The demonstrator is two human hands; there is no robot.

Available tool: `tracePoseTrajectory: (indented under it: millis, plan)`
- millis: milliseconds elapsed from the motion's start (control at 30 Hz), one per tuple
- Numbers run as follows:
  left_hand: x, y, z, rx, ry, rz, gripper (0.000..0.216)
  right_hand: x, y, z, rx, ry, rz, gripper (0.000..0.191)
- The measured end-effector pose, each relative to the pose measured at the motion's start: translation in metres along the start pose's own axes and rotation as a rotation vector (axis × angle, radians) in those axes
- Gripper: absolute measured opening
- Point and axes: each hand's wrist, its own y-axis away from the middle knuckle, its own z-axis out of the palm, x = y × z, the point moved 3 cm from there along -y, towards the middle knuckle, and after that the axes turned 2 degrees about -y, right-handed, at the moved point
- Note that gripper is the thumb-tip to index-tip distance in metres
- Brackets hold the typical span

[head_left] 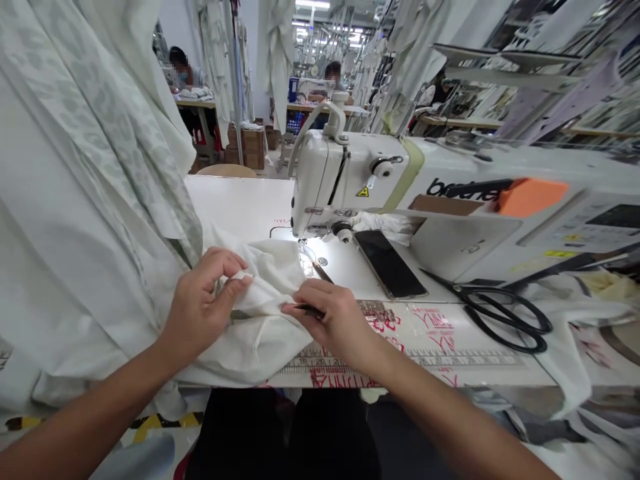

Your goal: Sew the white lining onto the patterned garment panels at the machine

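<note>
White fabric point(273, 287) lies bunched over the front of the sewing machine's bed, left of and below the needle area. My left hand point(205, 293) is closed on a fold of it, thumb against the fingers. My right hand point(333, 317) is closed at the fabric's right side, pinching a small dark tool point(311, 310) whose kind I cannot make out; its fingertips touch the cloth. Just beyond that hand, a slim tool with a brown and dark handle point(321, 271) points at the needle area. The white sewing machine point(350, 173) stands behind.
A black phone point(390, 263) and black-handled scissors point(500, 307) lie right of my hands. A printed ruler point(425, 358) runs along the table's front. Pale cloth point(90, 167) hangs at the left. More cloth point(565, 327) lies at the right. Several people sit at machines behind.
</note>
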Motion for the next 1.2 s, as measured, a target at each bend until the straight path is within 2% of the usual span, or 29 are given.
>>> tracePoseTrajectory:
  millis: [67, 200, 400, 633, 767, 867, 967, 1033, 1100, 1133, 1167, 1200]
  plan:
    - [0.003, 0.002, 0.000, -0.014, 0.032, 0.025, 0.015, -0.009, -0.007, -0.005, 0.028, -0.030, 0.005, 0.002]
    - [0.008, 0.004, -0.002, -0.022, 0.032, 0.089, 0.011, -0.032, -0.023, -0.016, 0.091, -0.097, -0.062, 0.012]
    - [0.012, 0.007, -0.004, -0.035, 0.033, 0.127, 0.011, -0.038, -0.032, -0.009, 0.029, -0.065, -0.120, 0.015]
    - [0.012, 0.008, -0.002, -0.059, 0.043, 0.088, 0.014, -0.037, -0.031, -0.005, -0.023, 0.077, -0.223, 0.020]
    - [0.011, 0.008, -0.002, -0.080, 0.094, -0.003, 0.017, -0.042, -0.029, -0.002, -0.038, 0.285, -0.330, 0.022]
    - [0.008, 0.006, -0.002, -0.064, 0.143, -0.060, 0.019, -0.043, -0.028, 0.000, -0.039, 0.320, -0.388, 0.022]
    - [0.008, 0.007, -0.002, -0.042, 0.101, -0.028, 0.016, -0.037, -0.028, 0.002, -0.028, 0.224, -0.324, 0.027]
    - [0.014, 0.014, -0.006, 0.103, -0.043, 0.071, 0.006, -0.031, -0.029, 0.002, -0.010, 0.089, -0.238, 0.032]
    - [0.025, 0.025, -0.010, 0.279, -0.182, 0.190, 0.013, -0.026, -0.029, 0.002, 0.024, -0.056, -0.143, 0.032]
    - [0.031, 0.030, -0.009, 0.302, -0.226, 0.221, 0.015, -0.024, -0.030, 0.002, 0.041, -0.115, -0.100, 0.029]
    - [0.035, 0.034, -0.007, 0.266, -0.240, 0.219, 0.014, -0.023, -0.029, 0.002, 0.055, -0.161, -0.067, 0.024]
    - [0.038, 0.037, -0.003, 0.179, -0.229, 0.181, 0.012, -0.023, -0.029, 0.002, 0.069, -0.193, -0.047, 0.020]
